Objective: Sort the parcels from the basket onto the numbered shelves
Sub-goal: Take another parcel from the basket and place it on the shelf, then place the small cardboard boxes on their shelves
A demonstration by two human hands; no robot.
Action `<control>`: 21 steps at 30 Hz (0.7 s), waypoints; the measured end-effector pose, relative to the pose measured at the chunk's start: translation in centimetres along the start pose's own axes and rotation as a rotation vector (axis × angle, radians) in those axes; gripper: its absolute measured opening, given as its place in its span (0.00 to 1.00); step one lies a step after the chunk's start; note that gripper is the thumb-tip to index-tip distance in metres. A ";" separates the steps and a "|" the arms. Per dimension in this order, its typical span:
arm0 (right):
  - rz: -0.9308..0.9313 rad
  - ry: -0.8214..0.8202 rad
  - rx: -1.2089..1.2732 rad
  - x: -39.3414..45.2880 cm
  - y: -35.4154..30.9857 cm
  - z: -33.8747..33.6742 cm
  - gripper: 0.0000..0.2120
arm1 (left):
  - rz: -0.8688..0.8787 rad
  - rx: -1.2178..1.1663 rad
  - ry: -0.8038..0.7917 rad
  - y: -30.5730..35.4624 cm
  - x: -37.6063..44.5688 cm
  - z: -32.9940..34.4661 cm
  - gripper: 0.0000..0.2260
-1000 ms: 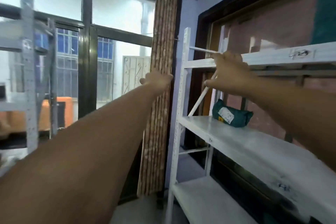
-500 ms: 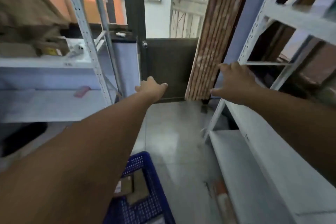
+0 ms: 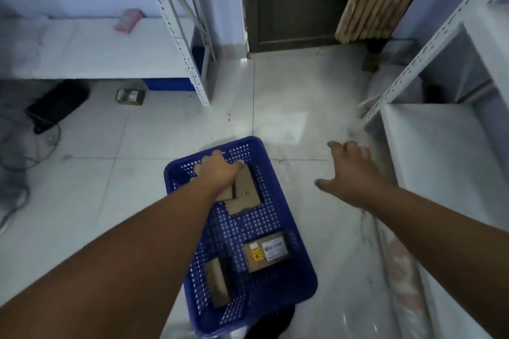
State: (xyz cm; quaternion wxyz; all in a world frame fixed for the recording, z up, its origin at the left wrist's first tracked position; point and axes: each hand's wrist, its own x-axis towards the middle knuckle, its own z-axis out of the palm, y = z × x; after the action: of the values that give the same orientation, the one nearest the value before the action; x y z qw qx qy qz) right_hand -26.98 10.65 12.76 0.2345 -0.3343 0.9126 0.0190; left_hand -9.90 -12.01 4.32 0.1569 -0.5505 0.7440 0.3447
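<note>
Down from the shelves and back over the blue basket [image 3: 300, 261] on the floor: the left hand [image 3: 217, 170] now reaches onto the flat cardboard parcel [image 3: 243, 192] at its far end, grip unclear, the right hand [image 3: 351, 173] hangs spread and empty, so the next pick looks under way.

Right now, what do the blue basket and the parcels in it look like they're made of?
Blue basket: probably molded plastic, given its uniform colour and perforated grid walls. Labelled parcel: brown cardboard, matte, with printed stickers. Parcel under the left hand: also looks like plain matte cardboard.
</note>
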 end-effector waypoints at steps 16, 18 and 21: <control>-0.209 -0.299 -0.016 3.4 0.1 34.1 0.45 | -0.220 0.090 -0.266 -22.4 6.5 23.8 0.45; -0.250 -0.276 -0.135 4.1 -0.3 37.4 0.45 | -0.223 0.105 -0.267 -24.3 7.2 25.4 0.45; -0.309 -0.178 -0.291 5.0 -1.8 41.3 0.39 | -0.233 0.072 -0.249 -27.1 8.4 27.4 0.41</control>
State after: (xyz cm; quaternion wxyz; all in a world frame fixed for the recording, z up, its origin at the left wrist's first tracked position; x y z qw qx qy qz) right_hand -12.06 14.14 -25.95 0.2635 -0.4973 0.8141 0.1435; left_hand 8.34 -3.39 -29.57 0.3064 -0.5800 0.6620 0.3627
